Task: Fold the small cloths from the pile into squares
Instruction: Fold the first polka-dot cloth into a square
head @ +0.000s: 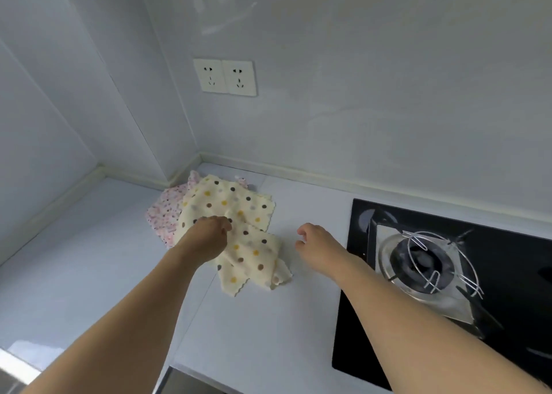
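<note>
We are reaching into the pile in the middle of the frame, where the cream dotted cloth (230, 214) is lying rumpled on the pale countertop (254, 328), partly covering a pink speckled cloth (167, 214) that is peeking out toward the left, close to the corner of the wall. Our left hand (210, 229) is resting on the cream cloth with its fingers curling down into the fabric; we are judging this to be a pinch on it, though the fingertips are partly hidden. Our right hand (312, 241) is hovering just to the right of the cloth, fingers loosely bent and holding nothing.

The cloth is looking light, soft and floppy, so we are expecting it to sag and crumple rather than keep any shape; taking it by two neighbouring corners along its wavy edge should let it hang flat before folding. It is not looking slippery or fragile.

It is cream with scattered yellow, brown and grey dots, its edges scalloped, one lower corner turning over on itself. The gas hob (448, 274) is sitting at the right of the frame, well apart from the pile.
</note>
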A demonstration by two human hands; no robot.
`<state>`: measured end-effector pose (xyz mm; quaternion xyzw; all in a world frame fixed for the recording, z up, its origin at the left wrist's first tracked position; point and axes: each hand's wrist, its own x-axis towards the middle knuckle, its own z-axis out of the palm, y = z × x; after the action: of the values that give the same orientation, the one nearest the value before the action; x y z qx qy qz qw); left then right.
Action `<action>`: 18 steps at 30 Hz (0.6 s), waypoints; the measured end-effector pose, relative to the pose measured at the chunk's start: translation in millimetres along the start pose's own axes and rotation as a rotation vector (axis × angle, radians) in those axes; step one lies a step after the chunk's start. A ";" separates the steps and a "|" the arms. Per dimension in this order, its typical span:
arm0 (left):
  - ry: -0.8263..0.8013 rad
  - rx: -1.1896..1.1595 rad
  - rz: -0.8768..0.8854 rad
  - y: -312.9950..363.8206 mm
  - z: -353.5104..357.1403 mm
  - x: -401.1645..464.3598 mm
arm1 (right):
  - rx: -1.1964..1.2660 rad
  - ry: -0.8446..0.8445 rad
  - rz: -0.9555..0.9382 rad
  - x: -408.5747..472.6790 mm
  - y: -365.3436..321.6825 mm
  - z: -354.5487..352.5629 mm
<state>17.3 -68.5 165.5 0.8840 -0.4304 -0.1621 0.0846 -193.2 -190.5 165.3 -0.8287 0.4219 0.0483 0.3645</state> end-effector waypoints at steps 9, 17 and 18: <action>-0.087 0.195 0.234 -30.9 77.2 119.0 | -0.388 0.118 0.055 129.4 -9.6 79.7; 0.205 0.325 0.356 -37.0 101.4 123.2 | -0.100 0.165 -0.023 154.1 16.3 105.6; 0.246 0.304 0.368 -35.8 101.3 116.4 | -0.060 0.201 -0.058 147.3 18.2 104.6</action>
<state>74.3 -139.2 35.8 0.8065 -0.5897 0.0313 0.0305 -88.6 -227.8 21.7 -0.8518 0.4306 -0.0330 0.2966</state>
